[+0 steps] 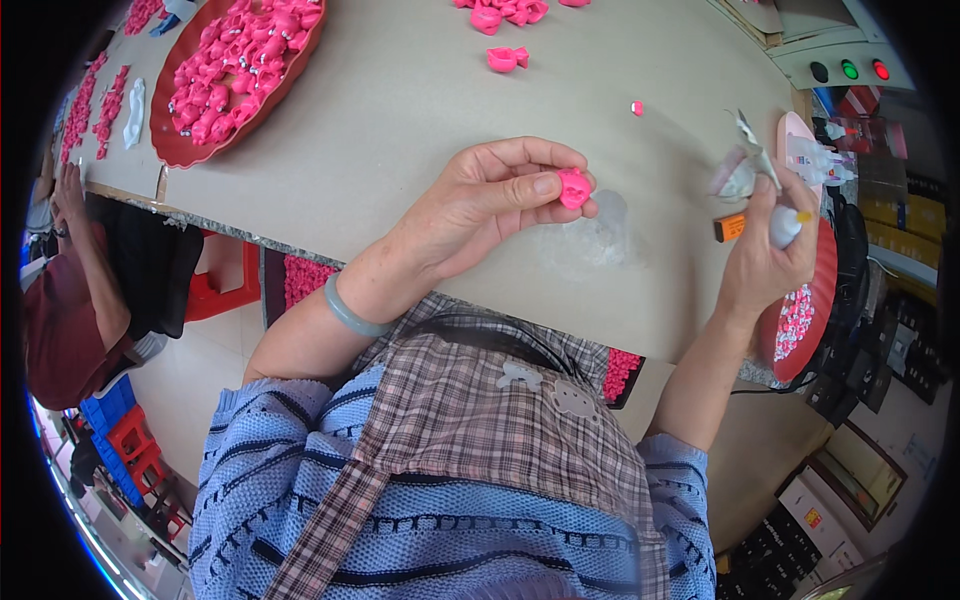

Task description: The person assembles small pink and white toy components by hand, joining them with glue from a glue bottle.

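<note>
Pink duck piece (574,188), pinched in left-hand fingers (520,186) above the bench (400,100); right hand (765,250) closed around a glue bottle (783,226), best steadied.

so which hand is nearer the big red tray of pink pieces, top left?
Left. The left hand holds a pink piece right of the red tray; the right hand, holding a small white bottle, is farther right.

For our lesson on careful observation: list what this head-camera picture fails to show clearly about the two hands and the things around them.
- Pink piece, head view: the left hand pinches it; fingers cover most of its shape.
- White tube: the right hand wraps it; its lower body is hidden.
- Right red tray: partly behind the right hand.
- Left red tray: cut off by the top edge.
- Pink pieces in it: too small to make out.
</note>
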Motion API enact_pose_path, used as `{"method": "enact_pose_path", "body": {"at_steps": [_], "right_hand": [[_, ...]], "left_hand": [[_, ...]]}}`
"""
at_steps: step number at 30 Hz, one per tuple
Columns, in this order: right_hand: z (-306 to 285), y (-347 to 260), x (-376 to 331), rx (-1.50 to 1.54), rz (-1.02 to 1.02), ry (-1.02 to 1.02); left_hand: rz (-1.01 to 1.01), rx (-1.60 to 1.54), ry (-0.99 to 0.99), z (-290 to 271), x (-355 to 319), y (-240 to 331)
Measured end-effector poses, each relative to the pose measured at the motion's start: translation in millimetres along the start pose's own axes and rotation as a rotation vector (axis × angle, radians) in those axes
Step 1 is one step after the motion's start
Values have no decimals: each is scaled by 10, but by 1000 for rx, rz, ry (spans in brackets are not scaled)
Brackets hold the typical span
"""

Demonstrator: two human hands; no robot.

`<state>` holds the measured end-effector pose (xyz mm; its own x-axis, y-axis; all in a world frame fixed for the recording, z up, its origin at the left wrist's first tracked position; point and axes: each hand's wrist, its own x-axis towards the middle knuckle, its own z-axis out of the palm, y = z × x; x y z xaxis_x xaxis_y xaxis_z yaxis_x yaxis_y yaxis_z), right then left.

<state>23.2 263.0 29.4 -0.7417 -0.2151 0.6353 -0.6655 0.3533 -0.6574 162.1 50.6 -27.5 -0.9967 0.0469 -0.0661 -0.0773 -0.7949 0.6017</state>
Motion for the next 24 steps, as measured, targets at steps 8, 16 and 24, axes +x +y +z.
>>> {"method": "enact_pose_path", "body": {"at_steps": [8,16,24], "right_hand": [[-107,-25,230,-520,-124,-245],[533,89,168,-146,151,-450],[734,254,211,-149,22,-599]], "left_hand": [[-10,13,4,19,-13,15],[29,-34,21,41,4,20],[-10,3,49,33,-30,25]]}}
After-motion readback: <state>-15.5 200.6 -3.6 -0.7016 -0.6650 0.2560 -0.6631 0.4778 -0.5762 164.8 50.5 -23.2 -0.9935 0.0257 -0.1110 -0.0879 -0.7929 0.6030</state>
